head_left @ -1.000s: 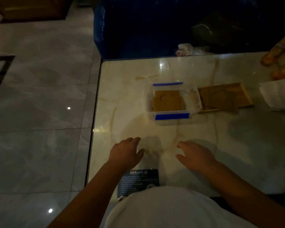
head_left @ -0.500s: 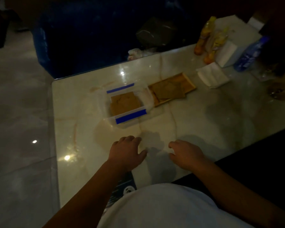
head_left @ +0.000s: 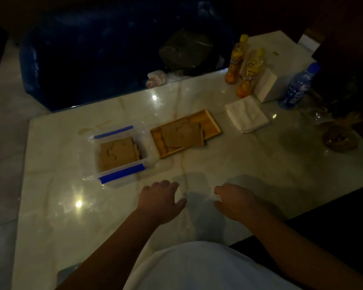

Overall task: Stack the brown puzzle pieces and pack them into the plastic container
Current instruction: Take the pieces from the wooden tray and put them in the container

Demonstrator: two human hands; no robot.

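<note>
A clear plastic container (head_left: 146, 139) with blue clips stands on the marble table, holding a stack of brown puzzle pieces (head_left: 116, 154). Right of it lies a wooden tray (head_left: 215, 125) with more brown pieces (head_left: 182, 135) piled in it. My left hand (head_left: 160, 200) rests palm down on the table in front of the container, fingers apart and holding nothing. My right hand (head_left: 236, 200) lies beside it, about a hand's width to the right, also with nothing in it.
The marble table (head_left: 228, 164) carries a folded white cloth (head_left: 246, 114), two yellow bottles (head_left: 249, 73), a white box (head_left: 268, 86), a blue water bottle (head_left: 298, 86) and a round dark dish (head_left: 340, 139) at the right. A dark blue sofa (head_left: 88, 55) stands behind.
The view has swung to the right, bringing the bottles, box and cloth into sight. Both hands stay flat on the table in nearly the same place.
</note>
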